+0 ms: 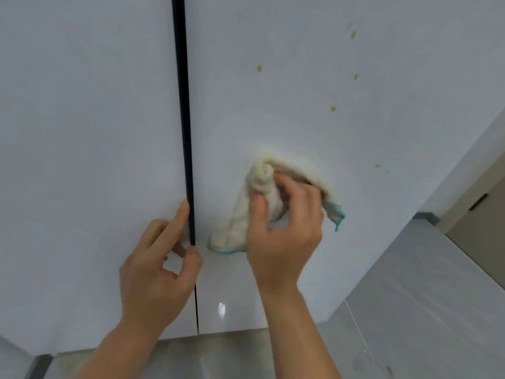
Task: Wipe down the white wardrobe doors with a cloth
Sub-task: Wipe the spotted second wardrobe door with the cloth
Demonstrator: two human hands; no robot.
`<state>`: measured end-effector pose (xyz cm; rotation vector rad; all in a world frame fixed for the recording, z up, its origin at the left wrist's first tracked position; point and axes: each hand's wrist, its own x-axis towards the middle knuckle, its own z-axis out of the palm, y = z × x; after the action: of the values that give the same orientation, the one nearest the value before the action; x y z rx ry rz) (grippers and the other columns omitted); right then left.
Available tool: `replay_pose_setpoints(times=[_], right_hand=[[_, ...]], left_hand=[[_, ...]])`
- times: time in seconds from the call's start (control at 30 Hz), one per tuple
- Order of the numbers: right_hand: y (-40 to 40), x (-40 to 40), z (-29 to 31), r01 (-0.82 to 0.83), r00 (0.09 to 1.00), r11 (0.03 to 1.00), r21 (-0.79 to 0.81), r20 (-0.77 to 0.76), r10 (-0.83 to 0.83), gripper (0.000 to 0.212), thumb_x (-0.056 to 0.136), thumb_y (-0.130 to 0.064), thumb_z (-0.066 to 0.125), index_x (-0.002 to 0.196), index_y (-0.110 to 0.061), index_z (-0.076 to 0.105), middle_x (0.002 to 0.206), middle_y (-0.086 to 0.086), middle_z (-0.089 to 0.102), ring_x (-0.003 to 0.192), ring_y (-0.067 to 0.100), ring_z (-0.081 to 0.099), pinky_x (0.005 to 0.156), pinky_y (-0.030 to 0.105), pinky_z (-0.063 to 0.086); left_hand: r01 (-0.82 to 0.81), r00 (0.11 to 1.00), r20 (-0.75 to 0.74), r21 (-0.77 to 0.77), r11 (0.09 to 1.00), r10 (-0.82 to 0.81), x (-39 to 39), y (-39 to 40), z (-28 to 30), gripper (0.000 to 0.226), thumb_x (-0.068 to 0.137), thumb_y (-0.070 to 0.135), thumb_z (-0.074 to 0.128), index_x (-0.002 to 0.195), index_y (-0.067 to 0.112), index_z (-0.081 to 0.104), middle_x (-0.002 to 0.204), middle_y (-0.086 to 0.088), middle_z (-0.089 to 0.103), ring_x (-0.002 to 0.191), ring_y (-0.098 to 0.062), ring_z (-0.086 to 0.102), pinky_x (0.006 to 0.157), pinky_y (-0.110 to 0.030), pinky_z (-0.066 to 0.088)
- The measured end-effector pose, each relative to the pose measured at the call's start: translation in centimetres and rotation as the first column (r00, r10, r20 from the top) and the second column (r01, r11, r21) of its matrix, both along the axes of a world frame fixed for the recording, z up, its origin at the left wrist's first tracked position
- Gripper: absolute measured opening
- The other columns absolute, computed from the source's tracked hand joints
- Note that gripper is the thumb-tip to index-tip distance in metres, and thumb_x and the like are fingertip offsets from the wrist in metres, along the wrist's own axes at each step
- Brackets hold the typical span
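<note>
Two glossy white wardrobe doors fill the view, the left door (87, 132) and the right door (287, 91), split by a dark vertical gap (183, 105). My right hand (284, 228) grips a bunched cream cloth with teal edging (259, 192) and presses it on the right door. A yellowish smear (306, 166) curves around the cloth's top. Several small yellow-green spots (259, 68) dot the door above and to the right. My left hand (158, 263) rests on the left door at the gap, index finger straight along the edge, thumb tip across the gap.
Grey tiled floor (410, 310) lies below and to the right. A beige door or panel (481, 222) stands at the far right beyond the wardrobe's side. The doors' bottom edge (232, 330) sits just above the floor.
</note>
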<state>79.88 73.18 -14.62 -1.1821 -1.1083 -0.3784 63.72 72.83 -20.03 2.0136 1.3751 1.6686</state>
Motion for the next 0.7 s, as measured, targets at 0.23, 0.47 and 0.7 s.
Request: replay_pose_setpoints(times=[0.23,0.47,0.7], right_hand=[[0.2,9.0,1.3,0.178,0.815,0.983,0.05,-0.567,-0.119,0.024,0.09,-0.029,0.072,0.113,-0.021,0.067,0.111,0.005,0.069,0.099,0.02,0.065,0.092,0.043,0.054],[-0.5,-0.8,-0.1,-0.071,0.997,0.996,-0.056,0.008,0.072,0.025,0.085,-0.014,0.082,0.109,-0.014,0.075,0.106,0.001,0.065,0.103,0.019,0.062,0.09,0.038,0.051],[-0.4,11.9,1.2,0.149,0.814,0.989,0.006,-0.569,-0.119,0.027,0.09,-0.02,0.074,0.115,-0.024,0.065,0.119,-0.001,0.064,0.112,0.017,0.063,0.101,0.033,0.051]], left_hand=[[-0.034,0.999,0.024,0.038,0.999,0.033,0.2,-0.4,0.5,0.059,0.085,0.031,0.056,0.144,0.027,0.056,0.099,0.006,0.051,0.082,-0.014,0.057,0.07,-0.021,0.047],[-0.179,0.983,0.01,0.288,0.941,0.184,1.7,0.0,2.0,0.056,0.084,0.018,0.058,0.137,0.001,0.058,0.138,0.008,0.034,0.121,-0.024,0.046,0.092,-0.057,0.045],[-0.106,0.941,-0.268,0.348,0.931,0.207,5.1,-1.1,4.6,0.065,0.081,0.023,0.058,0.143,0.005,0.054,0.161,-0.019,0.034,0.152,-0.032,0.026,0.121,-0.047,0.019]])
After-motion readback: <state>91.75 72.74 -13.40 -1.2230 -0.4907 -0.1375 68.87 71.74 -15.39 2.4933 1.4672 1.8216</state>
